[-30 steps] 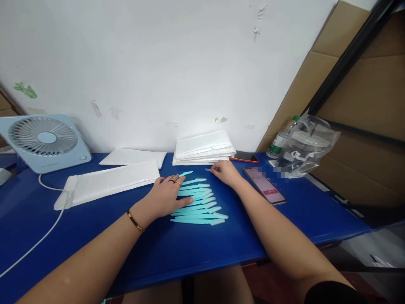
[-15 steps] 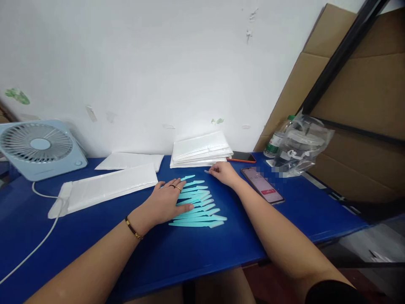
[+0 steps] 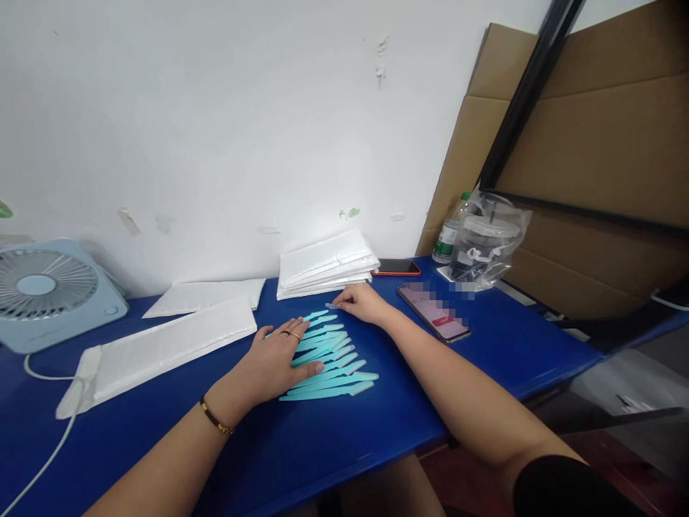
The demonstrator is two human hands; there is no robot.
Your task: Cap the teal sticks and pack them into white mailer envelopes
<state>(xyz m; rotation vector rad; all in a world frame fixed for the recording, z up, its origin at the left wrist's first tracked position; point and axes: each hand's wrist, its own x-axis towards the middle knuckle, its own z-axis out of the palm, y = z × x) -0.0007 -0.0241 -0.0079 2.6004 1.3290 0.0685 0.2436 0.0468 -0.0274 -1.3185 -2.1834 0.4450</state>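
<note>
Several turquoise eyebrow razors (image 3: 328, 388) lie fanned in a row on the blue table (image 3: 387, 431), their pale blade ends pointing right. My left hand (image 3: 275, 361) rests flat over their handle ends, fingers spread and thumb out, hiding part of them. Beyond the row's far end, my right hand (image 3: 359, 301) is closed in a pinch on a small translucent blade cap (image 3: 330, 306). That cap is at the tip of the farthest razor; whether it touches the blade I cannot tell.
Behind the razors is a stack of white padded mailers (image 3: 326, 262), with more white mailers (image 3: 172, 337) to the left. A blue fan (image 3: 102, 287) with a white cable stands far left. On the right are two phones (image 3: 430, 310), a bottle (image 3: 448, 233) and a bagged cup (image 3: 487, 244).
My right hand has brought the cap left and nearer, up to the farthest razor's tip. My left hand stays spread on the razors. The whole view has shifted a little.
</note>
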